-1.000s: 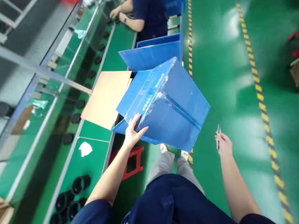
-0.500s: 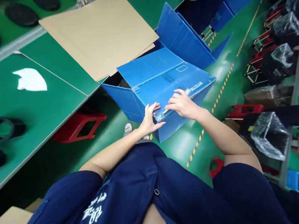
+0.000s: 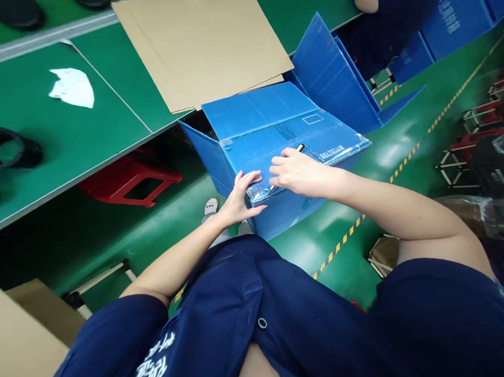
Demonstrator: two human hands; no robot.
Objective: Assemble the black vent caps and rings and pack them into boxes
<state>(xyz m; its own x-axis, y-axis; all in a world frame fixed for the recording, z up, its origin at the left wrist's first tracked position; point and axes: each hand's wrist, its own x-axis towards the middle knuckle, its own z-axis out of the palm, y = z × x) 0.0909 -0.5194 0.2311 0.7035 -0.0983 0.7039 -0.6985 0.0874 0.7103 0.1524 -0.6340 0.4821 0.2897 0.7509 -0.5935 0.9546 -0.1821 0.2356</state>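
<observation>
A blue corrugated plastic box with printed lettering stands in front of me, one flap raised and another angled out at its left. My left hand grips its near left corner, fingers across the top and thumb down the front side. Clear tape runs along the near edge beside that hand. Over the top of the box, my right hand is closed around a slim pen-like tool; its dark end sticks out above the fingers and its tip is near the taped edge.
Brown cardboard sheets lie on the green table, with a white scrap and black ring-shaped parts. A red stool is under the table. Beyond the box stand another open blue box and a person.
My view has shifted, so the surroundings appear moved. My right hand has moved left along the box's near edge, and the tool's dark end now shows. The left hand keeps its hold on the corner.
</observation>
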